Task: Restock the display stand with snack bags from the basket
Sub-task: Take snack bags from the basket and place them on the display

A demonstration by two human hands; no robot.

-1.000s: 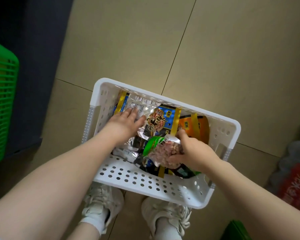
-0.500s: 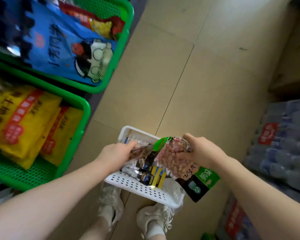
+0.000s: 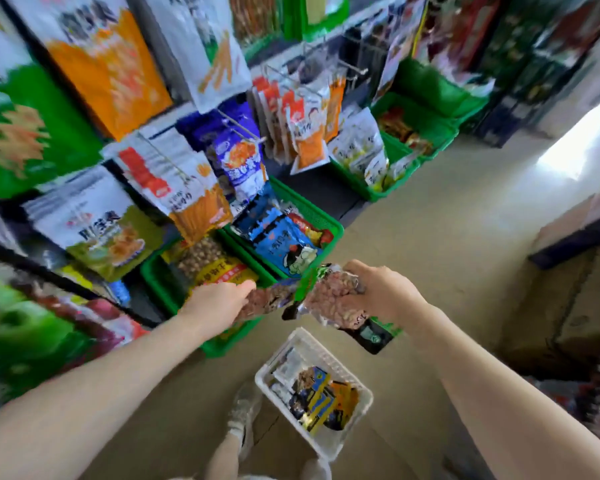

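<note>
Both hands are up off the floor with snack bags, between the white basket [image 3: 314, 393] below and the display stand [image 3: 194, 109] ahead-left. Right hand [image 3: 383, 294] is clamped around a clear bag of peanuts [image 3: 333, 294] with green and black ends, fingers wrapped over its middle; the bag's long axis runs diagonally, green top pointing up-left toward the stand, black bottom hanging down-right past the wrist. Left hand [image 3: 219, 301] pinches a second, darker bag [image 3: 269, 299] at its near edge, thumb on top; that bag lies roughly level, pointing right, its far end touching or overlapping the peanut bag, can't tell which from the blur. The stand lies forward and left of both hands, so the left hand is nearer: it sits right over the rim of the green bin [image 3: 174, 268] holding yellow bags, with the next green bin [image 3: 312, 216] of blue bags just beyond. Hanging hooks [image 3: 243, 128] higher up look crowded with packs. Open room is to the right over bare floor [image 3: 430, 220]; on the left, bin rims and hanging packs crowd the path. The basket on the floor near the shoe [image 3: 245, 407] still holds several bags, so restocking looks far from done.
</note>
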